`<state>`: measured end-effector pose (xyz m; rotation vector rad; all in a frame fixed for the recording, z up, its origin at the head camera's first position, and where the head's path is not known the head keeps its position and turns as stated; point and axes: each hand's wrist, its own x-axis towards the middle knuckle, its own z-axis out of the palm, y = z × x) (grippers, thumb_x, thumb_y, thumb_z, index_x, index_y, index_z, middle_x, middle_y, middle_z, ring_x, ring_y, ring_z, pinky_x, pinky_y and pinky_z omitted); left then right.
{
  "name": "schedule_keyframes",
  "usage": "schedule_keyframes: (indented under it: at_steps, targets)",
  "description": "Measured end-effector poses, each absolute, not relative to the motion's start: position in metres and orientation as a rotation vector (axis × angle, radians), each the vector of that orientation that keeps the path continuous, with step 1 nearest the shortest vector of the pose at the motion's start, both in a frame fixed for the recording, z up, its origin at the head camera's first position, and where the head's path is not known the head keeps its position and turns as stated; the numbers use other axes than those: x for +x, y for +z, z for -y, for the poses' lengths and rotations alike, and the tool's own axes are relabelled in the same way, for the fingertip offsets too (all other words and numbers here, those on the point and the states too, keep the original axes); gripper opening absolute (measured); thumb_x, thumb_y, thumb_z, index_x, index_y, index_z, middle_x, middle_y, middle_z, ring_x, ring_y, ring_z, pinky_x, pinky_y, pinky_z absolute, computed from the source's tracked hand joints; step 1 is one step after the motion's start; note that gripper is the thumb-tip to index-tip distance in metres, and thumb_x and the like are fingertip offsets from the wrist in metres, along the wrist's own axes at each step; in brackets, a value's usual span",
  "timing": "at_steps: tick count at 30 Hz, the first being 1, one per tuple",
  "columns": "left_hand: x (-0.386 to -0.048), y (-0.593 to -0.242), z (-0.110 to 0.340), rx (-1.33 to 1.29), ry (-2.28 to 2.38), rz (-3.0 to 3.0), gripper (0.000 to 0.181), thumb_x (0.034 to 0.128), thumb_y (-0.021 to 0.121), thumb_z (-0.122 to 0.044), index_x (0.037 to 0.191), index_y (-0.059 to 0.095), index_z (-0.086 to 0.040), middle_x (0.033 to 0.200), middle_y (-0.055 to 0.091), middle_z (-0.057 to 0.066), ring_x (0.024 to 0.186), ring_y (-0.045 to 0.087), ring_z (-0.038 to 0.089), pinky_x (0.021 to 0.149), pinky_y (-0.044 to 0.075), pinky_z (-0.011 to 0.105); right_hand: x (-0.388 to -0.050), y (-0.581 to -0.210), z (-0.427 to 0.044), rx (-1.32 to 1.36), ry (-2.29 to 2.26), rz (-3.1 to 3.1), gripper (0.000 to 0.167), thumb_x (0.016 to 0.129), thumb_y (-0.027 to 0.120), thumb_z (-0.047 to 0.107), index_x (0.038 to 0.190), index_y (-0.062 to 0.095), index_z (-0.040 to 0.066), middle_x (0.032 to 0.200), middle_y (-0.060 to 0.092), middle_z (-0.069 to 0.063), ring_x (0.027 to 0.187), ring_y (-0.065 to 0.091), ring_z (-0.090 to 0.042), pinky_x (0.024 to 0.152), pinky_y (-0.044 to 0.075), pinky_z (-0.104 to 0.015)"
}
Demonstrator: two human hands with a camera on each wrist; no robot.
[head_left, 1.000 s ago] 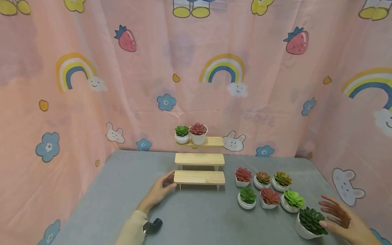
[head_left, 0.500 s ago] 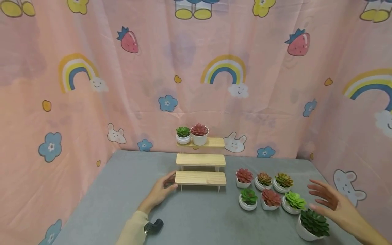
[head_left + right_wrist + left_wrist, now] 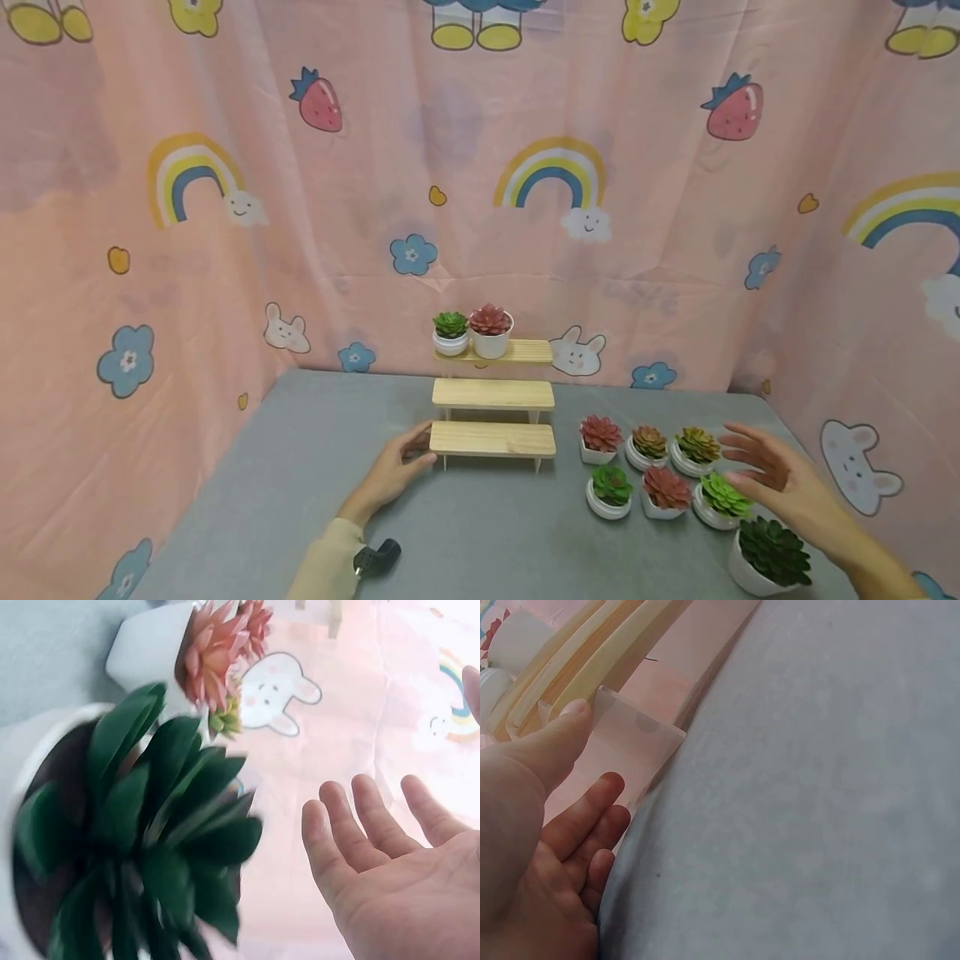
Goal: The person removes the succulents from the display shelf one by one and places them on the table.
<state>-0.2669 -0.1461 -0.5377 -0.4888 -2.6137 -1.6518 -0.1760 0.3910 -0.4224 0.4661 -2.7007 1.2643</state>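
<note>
My left hand (image 3: 397, 460) holds the left end of the lowest shelf of a three-tier wooden display stand (image 3: 492, 439), thumb at its front corner. In the left wrist view, the thumb lies against the wood beside a clear leg (image 3: 634, 731); the index finger is hidden. My right hand (image 3: 780, 483) hovers with spread fingers, holding nothing, beside a bright green potted succulent (image 3: 722, 498) and an olive-orange one (image 3: 696, 450). Below it stands a large dark green succulent (image 3: 772, 554) in a white pot, which looms close in the right wrist view.
On the top shelf stand a small green succulent (image 3: 450, 332) and a red one (image 3: 491, 329). Right of the stand are two more red succulents (image 3: 600, 437), an orange one (image 3: 648, 446) and a green one (image 3: 610, 492). A patterned pink curtain (image 3: 465, 150) surrounds the grey table (image 3: 315, 450).
My right hand has moved left and forward from beside the large dark green succulent to the smaller pots. The left hand keeps its place at the stand.
</note>
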Motion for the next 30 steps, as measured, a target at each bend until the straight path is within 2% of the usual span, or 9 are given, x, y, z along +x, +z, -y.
schedule_keyframes:
  at_steps: [8,14,20,23,28,30]
  targets:
    - [-0.266,-0.535,0.145,-0.496,-1.648,2.605,0.059,0.0978,0.068,-0.026,0.151,0.047,-0.008,0.136,0.066,0.015,0.122,0.062,0.032,0.099,0.044,0.044,-0.185,-0.412,-0.369,0.471,1.282,2.699,0.058,0.102,0.058,0.010,0.155,0.035,0.008,0.128,0.046,0.039,0.112,0.049,0.021,0.085,0.050,-0.015]
    - [-0.268,-0.535,0.145,-0.510,-1.623,2.595,0.059,0.0983,0.067,-0.024,0.150,0.047,-0.005,0.135,0.066,0.016,0.121,0.063,0.030,0.098,0.045,0.043,-0.195,-0.405,-0.351,0.591,1.285,2.630,0.057,0.099,0.061,0.006,0.152,0.040,0.006,0.131,0.049,0.036,0.114,0.053,0.016,0.087,0.050,-0.014]
    - [-0.267,-0.534,0.146,-0.479,-1.653,2.605,0.059,0.0972,0.068,-0.025,0.150,0.048,-0.009,0.135,0.066,0.014,0.123,0.062,0.032,0.100,0.044,0.044,-0.204,-0.403,-0.335,0.615,1.316,2.621,0.055,0.099,0.062,0.007,0.150,0.042,0.004,0.128,0.051,0.034,0.115,0.055,0.014,0.089,0.050,-0.015]
    - [-0.266,-0.534,0.146,-0.467,-1.662,2.614,0.059,0.0969,0.069,-0.025,0.150,0.049,-0.010,0.135,0.066,0.014,0.124,0.062,0.032,0.101,0.043,0.044,-0.207,-0.401,-0.328,0.592,1.322,2.638,0.053,0.100,0.062,0.010,0.150,0.043,0.006,0.133,0.055,0.022,0.114,0.055,0.013,0.090,0.050,-0.016]
    - [-0.265,-0.535,0.146,-0.475,-1.669,2.611,0.059,0.0973,0.068,-0.026,0.150,0.048,-0.009,0.135,0.066,0.014,0.124,0.062,0.032,0.101,0.043,0.046,-0.212,-0.401,-0.318,0.593,1.350,2.652,0.052,0.102,0.060,0.013,0.150,0.043,0.006,0.142,0.055,-0.016,0.114,0.055,0.013,0.090,0.051,-0.020]
    - [-0.265,-0.535,0.146,-0.482,-1.669,2.612,0.059,0.0973,0.068,-0.026,0.150,0.048,-0.009,0.135,0.066,0.014,0.124,0.062,0.032,0.101,0.043,0.046,-0.215,-0.402,-0.315,0.598,1.379,2.646,0.052,0.102,0.060,0.014,0.150,0.043,0.006,0.142,0.055,-0.019,0.114,0.056,0.012,0.090,0.052,-0.020]
